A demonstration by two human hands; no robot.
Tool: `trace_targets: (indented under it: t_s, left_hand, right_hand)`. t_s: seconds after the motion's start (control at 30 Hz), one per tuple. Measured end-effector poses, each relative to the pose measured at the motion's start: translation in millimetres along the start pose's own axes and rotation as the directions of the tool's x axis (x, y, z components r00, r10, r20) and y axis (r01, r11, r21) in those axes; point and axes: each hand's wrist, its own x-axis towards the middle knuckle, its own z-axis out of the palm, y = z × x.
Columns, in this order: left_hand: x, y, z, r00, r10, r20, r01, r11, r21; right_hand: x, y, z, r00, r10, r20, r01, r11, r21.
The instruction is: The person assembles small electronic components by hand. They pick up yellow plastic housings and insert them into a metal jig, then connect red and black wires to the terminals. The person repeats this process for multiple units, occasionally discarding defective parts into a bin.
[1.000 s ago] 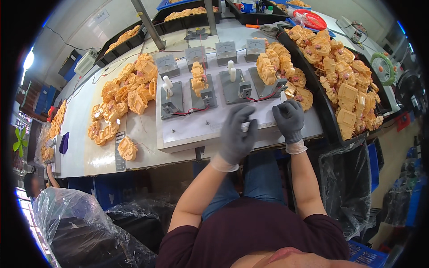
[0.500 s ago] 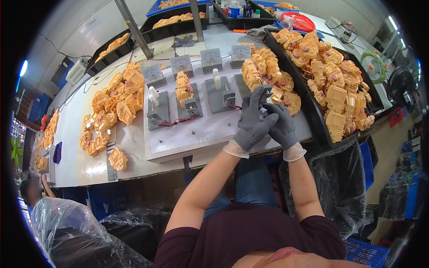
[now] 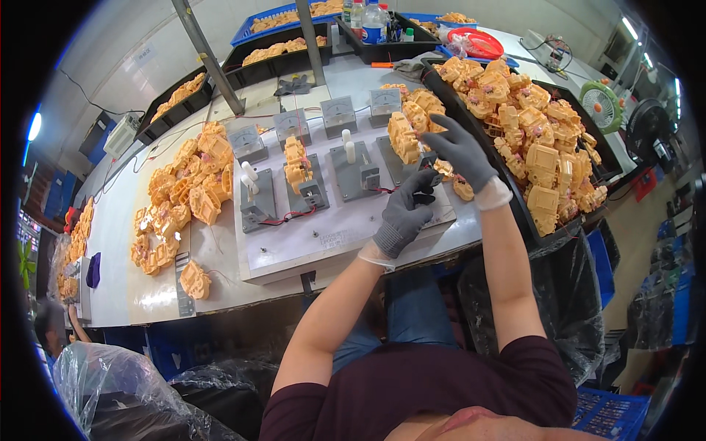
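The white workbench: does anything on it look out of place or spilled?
One peach plastic housing lies alone near the front edge of the white workbench, apart from the loose pile of housings behind it, with a thin wire trailing to its right. That looks a little stray, though it may be deliberate. I see no spill.

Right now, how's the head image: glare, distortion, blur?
Head view: heavy fisheye, black surround; white glare on the tabletop, just below the left pile of orange parts; a lamp blown out near the left rim; left hand and right hand fairly sharp.
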Motion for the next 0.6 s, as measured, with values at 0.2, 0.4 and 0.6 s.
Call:
trace_targets:
  t_s: [0.2, 0.4, 0.6]
  left_hand:
    - [2, -1, -1, 0.996, 0.085, -0.002, -0.085, 0.996, 0.011]
    - [1, -12, -3, 0.992, 0.128, 0.000, -0.126, 0.973, 0.194]
    - [-3, 7, 2, 0.996, 0.083, -0.020, -0.076, 0.968, 0.238]
  right_hand:
    - [43, -8, 31, 0.978, -0.164, 0.127, 0.208, 0.776, -0.595]
    - [63, 5, 2, 0.958, -0.269, -0.098, 0.246, 0.948, -0.203]
    - [48, -14, 32, 0.947, -0.270, 0.176, 0.321, 0.742, -0.588]
